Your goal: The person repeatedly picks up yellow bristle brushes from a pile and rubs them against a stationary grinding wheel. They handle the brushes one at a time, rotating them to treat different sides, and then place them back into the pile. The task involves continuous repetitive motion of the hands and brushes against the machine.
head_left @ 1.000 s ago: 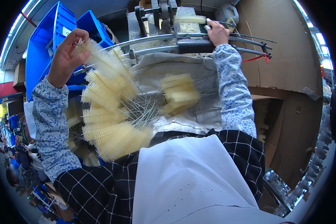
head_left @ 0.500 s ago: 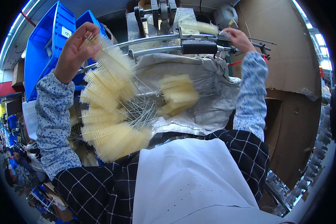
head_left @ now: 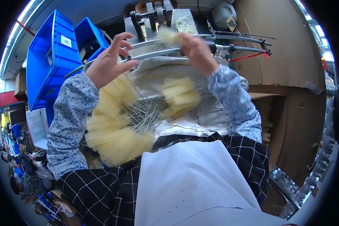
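Right grip: bare hand, blurred, fingers closed on one end of a bristle brush. Held brush: cream, bushy, outline smeared; it extends leftward from the fingertips, in line of sight across the upper of two curved-looking metal rails.

Left grip: bare hand, released, fingers bent and thumb spread, well to the left of the held brush. Both forearms: sleeves in white with a blue floral print.

Below the left grip: fanned heap of wire-stemmed brushes, cream-yellow, bristles in dense rows, bare wire stems crossing toward the middle. Right of these: smaller stack of like brushes, stems pointing right, on whitish sheeting.

Beyond the rails: metal machine with lever; to its right, a translucent white jug. Rails' right end: red ribbon.

Far left: blue plastic bin, white rectangular label bearing one dark printed character; second blue bin just beside it.
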